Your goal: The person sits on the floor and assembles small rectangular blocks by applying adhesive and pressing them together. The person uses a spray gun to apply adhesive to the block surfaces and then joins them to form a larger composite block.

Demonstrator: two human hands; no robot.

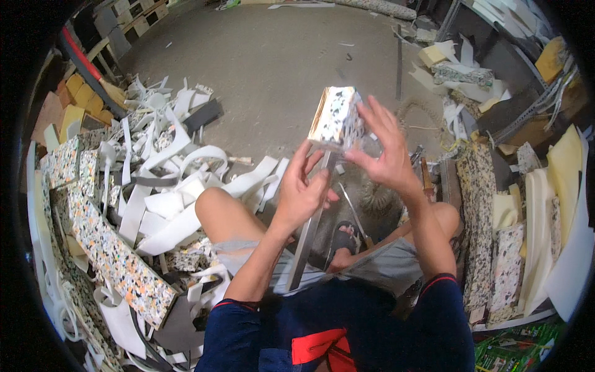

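Note:
A block of speckled multicolour foam [334,118], seemingly several layers stacked, is held up in front of me over the floor. My left hand [302,192] is closed round a long flat grey strip [307,239] just below the block, with the index finger reaching up to the block's lower edge. The strip slopes down toward my lap. At the block's right side is my right hand [387,149], fingers spread and thumb apart. Whether it touches the block is hard to tell, as that side is blurred. A thin long-bladed tool [354,214] lies below, between my legs.
White foam offcuts [167,204] are heaped on the left, with a long speckled foam slab [118,254] among them. Foam slabs and sheets [538,242] stand on the right. A metal rack [520,46] and a red-handled broom [80,56] are farther off.

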